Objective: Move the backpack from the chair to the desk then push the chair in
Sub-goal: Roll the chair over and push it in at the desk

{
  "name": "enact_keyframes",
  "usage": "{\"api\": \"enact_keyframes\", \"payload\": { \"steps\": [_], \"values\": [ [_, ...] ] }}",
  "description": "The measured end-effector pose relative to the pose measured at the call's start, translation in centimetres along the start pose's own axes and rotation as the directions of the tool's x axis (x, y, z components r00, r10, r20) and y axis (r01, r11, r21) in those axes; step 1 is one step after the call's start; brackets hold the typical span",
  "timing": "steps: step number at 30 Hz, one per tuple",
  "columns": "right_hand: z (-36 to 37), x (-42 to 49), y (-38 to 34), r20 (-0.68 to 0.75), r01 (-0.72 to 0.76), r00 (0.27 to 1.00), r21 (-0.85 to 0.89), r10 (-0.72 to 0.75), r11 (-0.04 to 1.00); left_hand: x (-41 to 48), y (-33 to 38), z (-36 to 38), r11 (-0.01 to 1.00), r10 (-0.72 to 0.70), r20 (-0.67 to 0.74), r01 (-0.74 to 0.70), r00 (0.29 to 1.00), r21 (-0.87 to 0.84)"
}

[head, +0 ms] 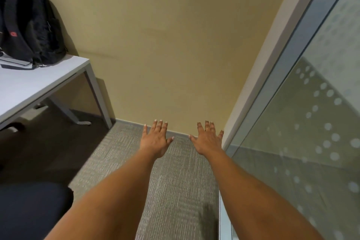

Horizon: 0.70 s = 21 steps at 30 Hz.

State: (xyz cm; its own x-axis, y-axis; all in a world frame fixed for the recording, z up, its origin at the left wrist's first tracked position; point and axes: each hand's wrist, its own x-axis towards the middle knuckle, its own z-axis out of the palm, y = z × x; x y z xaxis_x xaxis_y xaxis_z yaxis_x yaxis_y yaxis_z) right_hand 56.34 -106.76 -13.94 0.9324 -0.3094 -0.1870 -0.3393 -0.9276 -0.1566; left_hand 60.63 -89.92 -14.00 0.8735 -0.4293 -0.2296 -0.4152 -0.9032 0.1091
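We note the black backpack [25, 19] standing upright at the far right corner of the worktop [39, 82], its back leaning on the beige wall [165, 45]. A small red emblem shows on its front. Just beside its base, toward the near side, a flat dark-and-silver object [17, 63] lies on the worktop — too blurred for us to tell what it is.

Both arms reach forward over the grey carpet [175, 181], well apart from the worktop. The left hand [155, 139] is spread flat, fingers splayed, palm down, gripping nothing. The right hand [207, 140] is likewise splayed and empty; a ring [208, 129] sits on one finger. The two hands hover side by side, thumbs pointing toward each other, not touching.

At the lower left corner of the view we see a dark rounded seat — the chair [29, 210] — near the left forearm, out from under the worktop's near edge. The worktop's grey leg [99, 101] drops to the floor at its right corner.

To the right, a glass partition [311, 122] with frosted dots runs alongside the right arm in a grey metal frame.
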Motion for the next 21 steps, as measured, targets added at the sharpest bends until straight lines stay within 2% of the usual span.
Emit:
{"api": "enact_keyframes", "payload": {
  "steps": [10,13,21],
  "values": [
    [3.7,-11.1,-3.1,-0.018,-0.102,0.995,0.03,0.102,0.994,-9.9,-2.7,2.7,0.996,0.083,0.006,-0.083,0.997,0.019],
    [4.8,-15.3,-4.0,-0.02,-0.121,0.992,0.013,0.121,0.993,-13.7,-3.3,3.8,0.992,0.123,0.045,-0.123,0.991,-0.002],
    [6.2,-25.6,-4.6,-0.06,-0.157,0.986,0.008,0.157,0.988,-21.8,-2.7,5.5,0.983,0.182,0.037,-0.182,0.983,-0.012]
  ]
}}
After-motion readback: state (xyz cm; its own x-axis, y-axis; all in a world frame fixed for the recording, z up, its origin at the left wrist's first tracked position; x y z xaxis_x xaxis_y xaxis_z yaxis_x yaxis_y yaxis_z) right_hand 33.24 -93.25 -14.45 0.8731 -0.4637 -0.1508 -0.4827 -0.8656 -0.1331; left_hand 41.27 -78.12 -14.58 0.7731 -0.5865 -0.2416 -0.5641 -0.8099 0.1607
